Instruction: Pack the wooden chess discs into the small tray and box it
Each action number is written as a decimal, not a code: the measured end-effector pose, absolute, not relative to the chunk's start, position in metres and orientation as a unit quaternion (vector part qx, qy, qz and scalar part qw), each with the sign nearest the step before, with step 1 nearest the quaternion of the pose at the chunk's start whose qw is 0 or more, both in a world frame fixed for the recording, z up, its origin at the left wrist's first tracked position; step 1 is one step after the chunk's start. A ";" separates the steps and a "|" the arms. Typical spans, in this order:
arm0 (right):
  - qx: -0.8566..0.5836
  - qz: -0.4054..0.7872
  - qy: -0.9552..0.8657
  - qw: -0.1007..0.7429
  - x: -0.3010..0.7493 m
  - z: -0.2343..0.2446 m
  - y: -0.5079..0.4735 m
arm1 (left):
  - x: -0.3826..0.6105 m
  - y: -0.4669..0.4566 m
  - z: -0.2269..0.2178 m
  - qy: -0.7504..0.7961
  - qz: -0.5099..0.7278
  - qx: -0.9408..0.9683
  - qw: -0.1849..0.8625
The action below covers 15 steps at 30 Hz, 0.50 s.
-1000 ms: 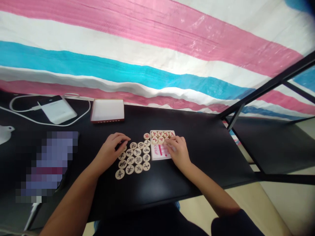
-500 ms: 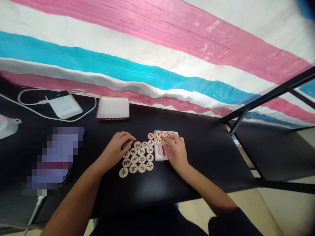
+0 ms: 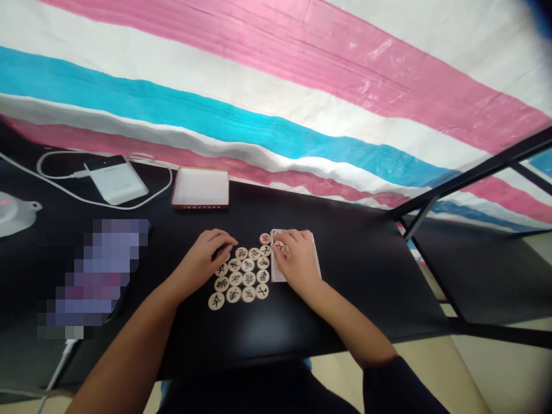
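Several round wooden Chinese chess pieces (image 3: 241, 276) with black characters lie in tight rows on the black table. My left hand (image 3: 200, 261) is curled over their upper left edge, and I cannot tell whether it holds anything. Just to the right, my right hand (image 3: 297, 259) rests on a white card or box (image 3: 276, 271) and hides most of it. One red-marked piece (image 3: 280, 246) shows between my right fingers. Another red-marked piece (image 3: 264, 238) sits at the top of the rows, next to my right hand.
Behind the pieces stands a shallow white box with a red rim (image 3: 200, 187). A white power bank (image 3: 116, 180) with a looped cable lies at the back left. A pixelated object (image 3: 101, 270) lies left of my arm. Black metal framing runs along the right.
My right hand has moved left and now covers the red-marked pieces on the white card. My left hand has barely moved, and the view has tilted slightly.
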State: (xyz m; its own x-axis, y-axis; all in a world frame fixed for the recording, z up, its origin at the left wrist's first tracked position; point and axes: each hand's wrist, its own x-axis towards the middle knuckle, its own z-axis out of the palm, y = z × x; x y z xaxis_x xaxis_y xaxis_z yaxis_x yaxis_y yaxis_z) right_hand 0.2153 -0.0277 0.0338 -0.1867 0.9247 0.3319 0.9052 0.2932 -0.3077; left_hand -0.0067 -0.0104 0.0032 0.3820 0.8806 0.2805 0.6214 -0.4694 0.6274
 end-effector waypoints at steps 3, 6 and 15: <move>-0.609 0.004 -0.781 0.138 0.194 0.035 -0.010 | -0.007 -0.011 0.004 0.463 0.294 0.808 0.215; -0.626 -0.003 -0.778 0.047 0.180 0.038 0.002 | -0.008 -0.010 0.007 0.468 0.287 0.807 0.219; -0.628 0.006 -0.778 -0.010 0.173 0.052 0.004 | -0.007 -0.010 0.008 0.461 0.292 0.808 0.221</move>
State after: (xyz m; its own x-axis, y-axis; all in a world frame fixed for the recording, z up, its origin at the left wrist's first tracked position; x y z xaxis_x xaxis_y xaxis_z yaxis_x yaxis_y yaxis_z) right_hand 0.1732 0.0042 0.0521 -0.2113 0.9772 -0.0232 0.9774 0.2114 0.0026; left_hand -0.0069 -0.0099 0.0083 0.4046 0.8743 0.2681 0.6168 -0.4773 0.6259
